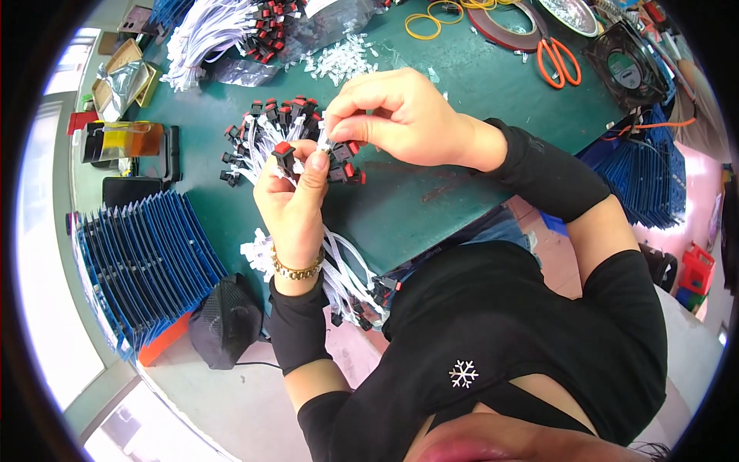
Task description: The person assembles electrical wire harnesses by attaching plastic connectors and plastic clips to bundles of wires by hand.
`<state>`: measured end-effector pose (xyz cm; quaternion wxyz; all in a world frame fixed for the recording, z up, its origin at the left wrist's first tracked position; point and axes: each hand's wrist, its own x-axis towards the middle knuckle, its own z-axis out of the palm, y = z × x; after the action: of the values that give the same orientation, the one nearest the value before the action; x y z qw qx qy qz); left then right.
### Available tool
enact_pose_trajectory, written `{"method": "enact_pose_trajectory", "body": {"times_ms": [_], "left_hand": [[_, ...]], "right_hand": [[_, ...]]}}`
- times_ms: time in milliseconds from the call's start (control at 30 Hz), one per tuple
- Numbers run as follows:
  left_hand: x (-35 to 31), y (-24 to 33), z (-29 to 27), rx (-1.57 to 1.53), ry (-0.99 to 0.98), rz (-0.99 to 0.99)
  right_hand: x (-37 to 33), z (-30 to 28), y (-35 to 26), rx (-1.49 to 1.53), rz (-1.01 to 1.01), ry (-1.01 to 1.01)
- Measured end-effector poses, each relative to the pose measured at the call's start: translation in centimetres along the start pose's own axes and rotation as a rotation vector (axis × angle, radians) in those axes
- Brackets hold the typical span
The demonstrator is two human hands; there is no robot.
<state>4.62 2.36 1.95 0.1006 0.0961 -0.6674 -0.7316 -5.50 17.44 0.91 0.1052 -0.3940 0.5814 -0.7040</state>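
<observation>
Apparently for steadiness, the left hand [291,202] clamps a red-capped, black square plastic switch [284,153] while the right hand [400,115] pinches a small white plastic piece [323,142] to its right.

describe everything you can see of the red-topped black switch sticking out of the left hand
The red-topped black switch has a small, boxy body that looks like plastic, with a squarish red cap at its upper end. It sits slightly tilted among the fingers of the left hand, held up over the green tabletop. Something white, probably its lead, shows just below it. The hand hides where that runs.
</observation>
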Motion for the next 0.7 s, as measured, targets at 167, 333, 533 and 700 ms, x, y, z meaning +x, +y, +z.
{"method": "enact_pose_trajectory", "body": {"times_ms": [167, 333, 533, 700], "left_hand": [[0.02, -0.12, 0.24, 0.035, 0.002, 0.012], [0.04, -0.28, 0.28, 0.038, -0.012, 0.022], [0.07, -0.34, 0.21, 0.039, -0.003, 0.024], [0.15, -0.55, 0.10, 0.044, -0.026, 0.013]], "right_hand": [[0.02, -0.20, 0.01, -0.280, -0.256, 0.014], [0.02, -0.13, -0.39, -0.309, -0.257, 0.055], [0.25, -0.33, 0.13, -0.380, -0.383, 0.055], [0.08, -0.55, 0.13, -0.423, -0.390, 0.035]]}}
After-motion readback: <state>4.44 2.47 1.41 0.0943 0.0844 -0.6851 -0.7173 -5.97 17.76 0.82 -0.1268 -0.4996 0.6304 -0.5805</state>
